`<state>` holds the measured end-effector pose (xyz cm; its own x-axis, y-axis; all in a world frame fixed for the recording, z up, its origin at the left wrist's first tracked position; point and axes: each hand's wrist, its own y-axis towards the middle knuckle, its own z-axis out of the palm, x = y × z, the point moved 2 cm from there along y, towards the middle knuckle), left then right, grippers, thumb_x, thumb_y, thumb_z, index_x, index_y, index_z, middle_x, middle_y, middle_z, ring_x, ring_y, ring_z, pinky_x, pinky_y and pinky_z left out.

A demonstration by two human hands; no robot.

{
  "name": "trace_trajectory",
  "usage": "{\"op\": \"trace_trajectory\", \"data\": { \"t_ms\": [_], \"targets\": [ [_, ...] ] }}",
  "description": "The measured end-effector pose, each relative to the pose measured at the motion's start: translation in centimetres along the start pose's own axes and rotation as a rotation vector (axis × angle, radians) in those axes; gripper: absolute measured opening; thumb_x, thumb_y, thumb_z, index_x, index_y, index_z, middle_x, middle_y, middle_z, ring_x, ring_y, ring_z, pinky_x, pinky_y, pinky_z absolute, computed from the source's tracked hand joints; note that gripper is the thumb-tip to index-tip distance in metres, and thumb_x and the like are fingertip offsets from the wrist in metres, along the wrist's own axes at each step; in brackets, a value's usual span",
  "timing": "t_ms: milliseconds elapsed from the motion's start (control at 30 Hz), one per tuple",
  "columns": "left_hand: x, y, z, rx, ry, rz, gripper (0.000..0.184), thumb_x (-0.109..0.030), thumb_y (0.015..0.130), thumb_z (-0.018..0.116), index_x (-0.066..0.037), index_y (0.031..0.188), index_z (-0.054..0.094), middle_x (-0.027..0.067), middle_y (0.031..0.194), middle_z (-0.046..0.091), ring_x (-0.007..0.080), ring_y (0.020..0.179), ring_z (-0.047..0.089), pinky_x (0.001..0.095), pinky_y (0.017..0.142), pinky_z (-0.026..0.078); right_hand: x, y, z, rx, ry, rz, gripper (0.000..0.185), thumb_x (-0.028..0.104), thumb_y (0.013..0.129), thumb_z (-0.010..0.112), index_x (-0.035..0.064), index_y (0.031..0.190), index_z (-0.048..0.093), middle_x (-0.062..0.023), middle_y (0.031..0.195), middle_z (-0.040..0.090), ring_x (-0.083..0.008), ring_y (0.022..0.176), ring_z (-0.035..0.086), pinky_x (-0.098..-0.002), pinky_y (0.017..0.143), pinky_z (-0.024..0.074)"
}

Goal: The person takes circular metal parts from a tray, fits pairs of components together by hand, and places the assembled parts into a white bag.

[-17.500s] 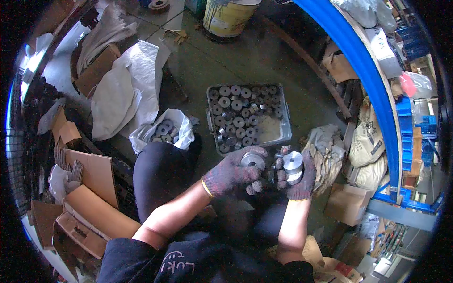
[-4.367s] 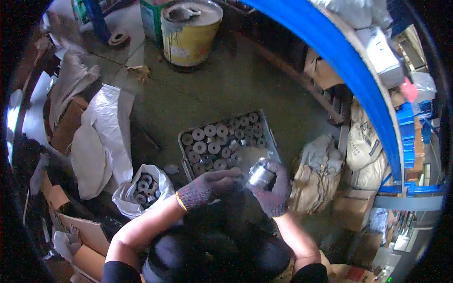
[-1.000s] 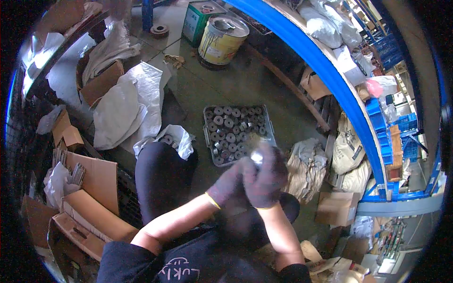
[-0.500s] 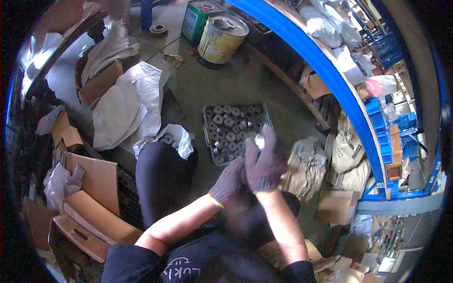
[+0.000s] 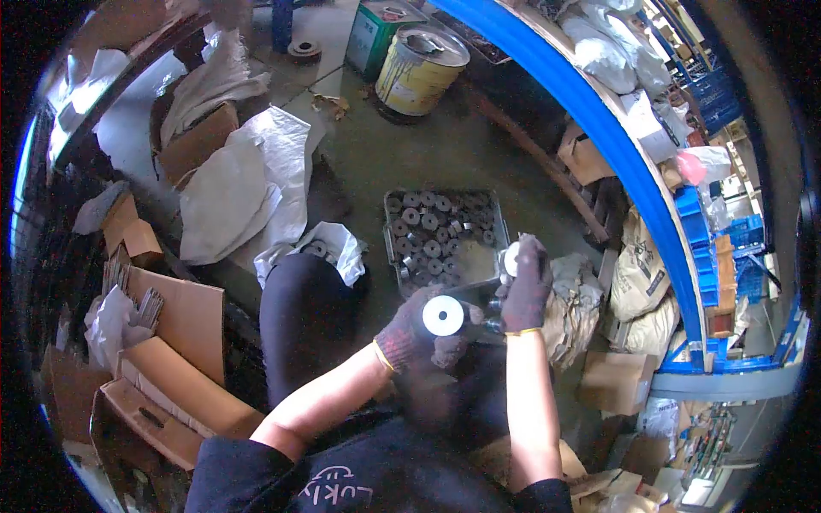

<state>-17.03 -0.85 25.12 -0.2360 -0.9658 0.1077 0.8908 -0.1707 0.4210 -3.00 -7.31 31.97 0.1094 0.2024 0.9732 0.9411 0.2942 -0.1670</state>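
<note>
My left hand (image 5: 402,332), in a dark knitted glove, is closed around a metal ring (image 5: 430,317), whose bright flat face and small centre hole point up at me. To its right, my gloved right hand (image 5: 528,286) is closed on a shiny round metal piece (image 5: 511,260), partly hidden by the fingers. Small shiny parts (image 5: 494,315) show between the hands; what they belong to is unclear. Beyond the hands, a shallow tray (image 5: 390,231) on the floor holds several grey metal rings (image 5: 430,219).
A white sack (image 5: 291,154) and an open cardboard box (image 5: 184,308) lie to the left. Ahead stand a yellow bucket (image 5: 419,73) and a green tin (image 5: 373,38). A blue rack beam (image 5: 590,94) curves along the right, beside crumpled bags (image 5: 573,299).
My hands, close together before, have moved apart, the right one going right. The ring's bright face in my left hand has come into view. A bare patch now shows in the tray.
</note>
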Motion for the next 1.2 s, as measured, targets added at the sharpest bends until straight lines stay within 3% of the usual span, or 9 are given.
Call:
{"op": "trace_trajectory", "data": {
  "t_ms": [67, 233, 433, 500, 633, 700, 900, 1100, 1200],
  "targets": [
    [0.0, 0.0, -0.7, -0.659, 0.769, 0.218, 0.061, -0.047, 0.091, 0.028, 0.007, 0.106, 0.052, 0.0145, 0.066, 0.056, 0.0262, 0.048, 0.049, 0.0361, 0.043, 0.04, -0.5, -0.2, -0.4, -0.002, 0.151, 0.096, 0.033, 0.041, 0.086, 0.058, 0.012, 0.101, 0.056, -0.0022, 0.073, 0.057, -0.0069, 0.046, 0.045, -0.0196, 0.033, 0.0299],
    [0.3, -0.1, 0.6, -0.383, 0.117, 0.037, 0.061, -0.049, 0.092, 0.027, 0.005, 0.105, 0.053, 0.0117, 0.061, 0.052, 0.0258, 0.047, 0.048, 0.0354, 0.042, 0.038, -1.0, -0.8, -1.0, 0.14, 0.304, 0.236, 0.036, 0.044, 0.093, 0.045, 0.0126, 0.108, 0.052, -0.0031, 0.074, 0.06, -0.0101, 0.05, 0.05, -0.0226, 0.037, 0.0368],
    [-0.6, 0.0, 2.3, -0.406, 1.284, 0.238, 0.06, -0.048, 0.093, 0.026, 0.004, 0.106, 0.054, 0.012, 0.062, 0.053, 0.0247, 0.046, 0.049, 0.0334, 0.041, 0.038, -0.8, -1.6, -0.7, 0.136, 0.352, 0.272, 0.03, 0.042, 0.091, 0.05, 0.0138, 0.1, 0.054, -0.0054, 0.075, 0.06, -0.012, 0.051, 0.05, -0.023, 0.038, 0.0379],
    [-0.5, -0.5, 1.6, -0.65, 0.961, 0.129, 0.019, -0.009, 0.072, 0.064, -0.007, 0.091, 0.064, 0.0037, 0.087, 0.067, 0.014, 0.079, 0.062, 0.0254, 0.071, 0.049, -0.9, -1.8, -0.7, 0.149, 0.351, 0.266, 0.03, 0.042, 0.091, 0.05, 0.0134, 0.1, 0.055, -0.0061, 0.076, 0.06, -0.0126, 0.051, 0.05, -0.0234, 0.038, 0.0383],
    [-0.6, -0.5, 1.7, -0.406, 1.44, 0.274, 0.053, -0.045, 0.093, 0.031, 0.0, 0.11, 0.054, 0.0119, 0.077, 0.06, 0.0252, 0.06, 0.057, 0.0333, 0.054, 0.047, -1.1, -1.9, -0.4, 0.155, 0.344, 0.219, 0.032, 0.041, 0.091, 0.05, 0.0117, 0.101, 0.055, -0.0076, 0.076, 0.06, -0.0144, 0.051, 0.051, -0.0249, 0.041, 0.0404],
    [-0.6, -1.0, 1.6, -0.401, 2.167, 0.477, 0.047, -0.044, 0.093, 0.037, -0.007, 0.117, 0.053, 0.0086, 0.098, 0.062, 0.0231, 0.089, 0.059, 0.0358, 0.083, 0.047, -1.3, -1.9, -0.4, 0.174, 0.356, 0.227, 0.032, 0.041, 0.091, 0.05, 0.0111, 0.101, 0.055, -0.0076, 0.077, 0.06, -0.0147, 0.052, 0.052, -0.0252, 0.042, 0.0409],
    [0.0, -0.3, 1.4, -0.644, 0.127, 0.153, 0.048, -0.047, 0.086, 0.048, -0.009, 0.114, 0.056, 0.0085, 0.099, 0.062, 0.0197, 0.085, 0.058, 0.0308, 0.075, 0.046, -1.8, -2.5, 0.1, 0.176, 0.448, 0.284, 0.033, 0.04, 0.091, 0.05, 0.0094, 0.099, 0.056, -0.0083, 0.08, 0.061, -0.0184, 0.066, 0.057, -0.0283, 0.054, 0.0472],
    [-0.2, -0.6, 0.6, -0.049, -0.172, 0.052, 0.049, -0.046, 0.091, 0.042, -0.008, 0.12, 0.052, 0.011, 0.11, 0.06, 0.0242, 0.097, 0.059, 0.0365, 0.084, 0.046, -2.5, -2.9, 0.1, 0.153, 0.415, 0.288, 0.035, 0.041, 0.091, 0.05, 0.0081, 0.1, 0.057, -0.0087, 0.084, 0.061, -0.0217, 0.077, 0.06, -0.0332, 0.067, 0.0507],
    [0.4, -0.7, 0.2, -0.512, 0.161, 0.238, 0.043, -0.039, 0.089, 0.049, -0.006, 0.116, 0.055, 0.01, 0.105, 0.061, 0.0219, 0.092, 0.059, 0.0336, 0.08, 0.048, -2.7, -3.2, 0.3, 0.155, 0.484, 0.327, 0.035, 0.041, 0.091, 0.05, 0.0082, 0.101, 0.057, -0.0085, 0.085, 0.062, -0.0216, 0.077, 0.06, -0.0343, 0.068, 0.0511]
  ]
}}
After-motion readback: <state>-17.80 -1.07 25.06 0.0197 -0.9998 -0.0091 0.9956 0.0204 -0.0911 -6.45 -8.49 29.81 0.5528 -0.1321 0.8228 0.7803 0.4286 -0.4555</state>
